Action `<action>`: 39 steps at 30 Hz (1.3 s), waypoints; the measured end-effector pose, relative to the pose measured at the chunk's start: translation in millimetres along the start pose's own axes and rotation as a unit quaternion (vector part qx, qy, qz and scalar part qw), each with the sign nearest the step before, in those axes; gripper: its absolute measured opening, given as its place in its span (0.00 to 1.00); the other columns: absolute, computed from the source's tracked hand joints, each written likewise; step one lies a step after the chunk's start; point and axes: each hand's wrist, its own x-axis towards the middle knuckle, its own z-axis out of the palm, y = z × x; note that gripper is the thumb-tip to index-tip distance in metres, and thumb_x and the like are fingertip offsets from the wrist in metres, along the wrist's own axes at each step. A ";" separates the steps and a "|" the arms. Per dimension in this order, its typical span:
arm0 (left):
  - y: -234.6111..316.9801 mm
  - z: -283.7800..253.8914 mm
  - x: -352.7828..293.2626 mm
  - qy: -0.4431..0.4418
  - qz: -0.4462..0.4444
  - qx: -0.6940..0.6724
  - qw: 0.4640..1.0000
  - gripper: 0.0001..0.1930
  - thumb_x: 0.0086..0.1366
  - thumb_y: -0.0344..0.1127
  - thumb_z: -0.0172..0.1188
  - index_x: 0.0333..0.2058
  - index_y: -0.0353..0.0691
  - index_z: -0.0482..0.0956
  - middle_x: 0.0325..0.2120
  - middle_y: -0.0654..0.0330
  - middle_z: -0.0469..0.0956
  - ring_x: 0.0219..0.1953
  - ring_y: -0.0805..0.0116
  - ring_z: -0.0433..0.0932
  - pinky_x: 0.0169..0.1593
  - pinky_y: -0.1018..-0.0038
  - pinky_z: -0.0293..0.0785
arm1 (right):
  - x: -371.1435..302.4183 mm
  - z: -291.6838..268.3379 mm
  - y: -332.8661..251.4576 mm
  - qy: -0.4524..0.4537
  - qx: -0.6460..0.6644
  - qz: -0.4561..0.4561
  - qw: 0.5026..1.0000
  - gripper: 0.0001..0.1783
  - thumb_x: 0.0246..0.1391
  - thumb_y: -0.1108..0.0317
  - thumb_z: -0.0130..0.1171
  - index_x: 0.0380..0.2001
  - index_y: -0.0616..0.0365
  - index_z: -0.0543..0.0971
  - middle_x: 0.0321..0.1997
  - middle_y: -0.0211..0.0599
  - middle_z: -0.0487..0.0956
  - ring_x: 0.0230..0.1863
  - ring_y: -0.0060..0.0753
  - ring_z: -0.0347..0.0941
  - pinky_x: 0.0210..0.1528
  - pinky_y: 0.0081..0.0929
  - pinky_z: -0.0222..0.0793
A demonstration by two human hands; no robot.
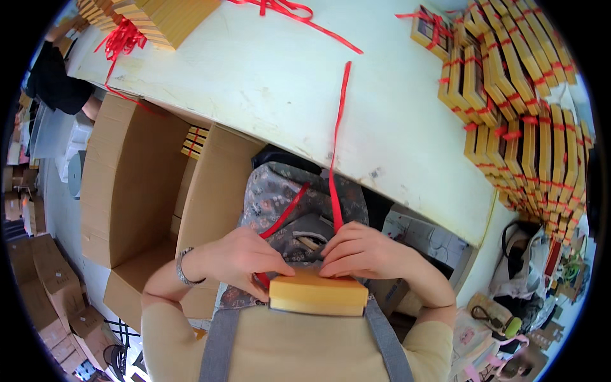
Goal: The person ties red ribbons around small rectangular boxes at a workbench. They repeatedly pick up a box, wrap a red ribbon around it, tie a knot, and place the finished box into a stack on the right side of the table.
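Note:
A thick block with yellow edges (318, 293), like a book or a small box, rests against my chest. My left hand (245, 258) is closed at its left end, fingers pinching a red ribbon (286, 213) whose loose part lies over my lap. At the block's far edge, my right hand (356, 251) is closed too, with bent fingers on a second length of red ribbon (336, 184). That length runs up from the fingers onto the white table. Where the ribbon meets the block is mostly hidden by my fingers.
Several ribbon-tied yellow-edged blocks (534, 153) are stacked at the right of the white table (267, 89). More blocks (168, 22) and a red ribbon bundle (124, 39) sit at the far left. An open cardboard box (143, 178) stands left of my lap. Another person's arm (91, 107) shows behind it.

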 end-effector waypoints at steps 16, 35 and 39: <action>-12.6 33.5 39.1 -0.181 -0.080 -0.278 0.940 0.03 0.65 0.31 0.57 0.35 0.39 0.77 0.37 0.60 0.82 0.38 0.61 0.79 0.41 0.74 0.74 | -31.8 47.8 -20.3 0.029 0.077 0.070 0.994 0.07 0.54 0.71 0.61 0.37 0.57 0.79 0.33 0.34 0.79 0.29 0.37 0.76 0.29 0.28 0.74; -13.2 52.2 47.6 -0.068 -0.141 -0.201 0.967 0.11 0.59 0.38 0.66 0.36 0.39 0.76 0.29 0.63 0.82 0.31 0.69 0.81 0.34 0.75 0.75 | -24.0 36.8 -31.4 0.062 0.052 0.154 0.985 0.18 0.50 0.74 0.62 0.46 0.52 0.78 0.30 0.31 0.80 0.25 0.34 0.77 0.27 0.23 0.74; 6.0 54.5 51.6 0.095 -0.183 -0.106 0.973 0.18 0.54 0.43 0.71 0.37 0.39 0.76 0.29 0.61 0.79 0.37 0.65 0.80 0.37 0.72 0.75 | -21.5 38.2 -23.3 0.093 -0.037 0.033 0.994 0.18 0.48 0.73 0.60 0.45 0.59 0.78 0.29 0.33 0.79 0.24 0.32 0.76 0.24 0.23 0.72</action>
